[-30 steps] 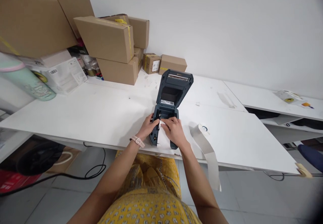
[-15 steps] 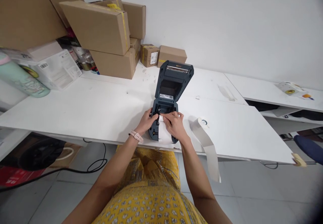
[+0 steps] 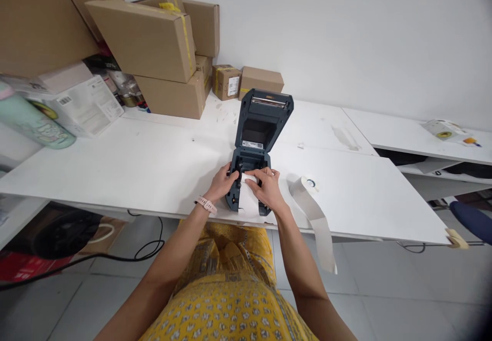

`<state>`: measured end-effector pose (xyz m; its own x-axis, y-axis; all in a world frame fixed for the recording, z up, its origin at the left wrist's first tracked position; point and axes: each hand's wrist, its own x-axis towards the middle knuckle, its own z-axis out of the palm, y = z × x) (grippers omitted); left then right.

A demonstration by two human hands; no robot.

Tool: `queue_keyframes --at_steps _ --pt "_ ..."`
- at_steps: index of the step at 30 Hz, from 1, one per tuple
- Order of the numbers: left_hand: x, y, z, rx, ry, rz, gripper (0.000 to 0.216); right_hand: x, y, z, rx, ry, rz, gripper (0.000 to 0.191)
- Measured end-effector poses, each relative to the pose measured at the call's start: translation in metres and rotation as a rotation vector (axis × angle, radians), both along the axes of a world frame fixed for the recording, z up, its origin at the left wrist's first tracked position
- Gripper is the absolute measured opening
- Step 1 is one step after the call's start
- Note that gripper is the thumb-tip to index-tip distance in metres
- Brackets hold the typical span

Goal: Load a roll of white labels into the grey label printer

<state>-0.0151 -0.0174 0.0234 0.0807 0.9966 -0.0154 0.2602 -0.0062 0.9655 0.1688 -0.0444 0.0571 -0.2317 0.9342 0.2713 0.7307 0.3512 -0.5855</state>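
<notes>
A dark label printer (image 3: 263, 121) stands on the white table with its lid tipped up and back. Inside its base lies a white label roll (image 3: 249, 178), and a strip of the labels runs forward over the printer's front edge. My left hand (image 3: 222, 182) grips the printer's left side, thumb on the inner edge beside the roll. From the right, my right hand (image 3: 266, 186) reaches in with its thumb and fingers closed on the roll. A second label roll (image 3: 309, 183) sits on the table to the right, its loose strip hanging over the front edge.
Brown cardboard boxes (image 3: 165, 95) are stacked at the back left, with smaller boxes (image 3: 261, 81) behind the printer. A mint-green bottle (image 3: 49, 128) and a white carton (image 3: 86, 105) lie at the far left. A black cable (image 3: 115, 258) runs across the floor.
My right thumb and fingers have shifted on the roll, with the thumb now bent lower over its front. My left hand stays on the printer's side. The view has tilted slightly.
</notes>
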Motion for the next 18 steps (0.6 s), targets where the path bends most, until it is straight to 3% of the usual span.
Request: queue_keyframes --at_steps 18 --pt "0.0010 -0.0011 -0.0022 0.005 -0.171 -0.059 0.052 -0.0009 -0.0009 -0.0007 0.059 -0.024 0.045 0.025"
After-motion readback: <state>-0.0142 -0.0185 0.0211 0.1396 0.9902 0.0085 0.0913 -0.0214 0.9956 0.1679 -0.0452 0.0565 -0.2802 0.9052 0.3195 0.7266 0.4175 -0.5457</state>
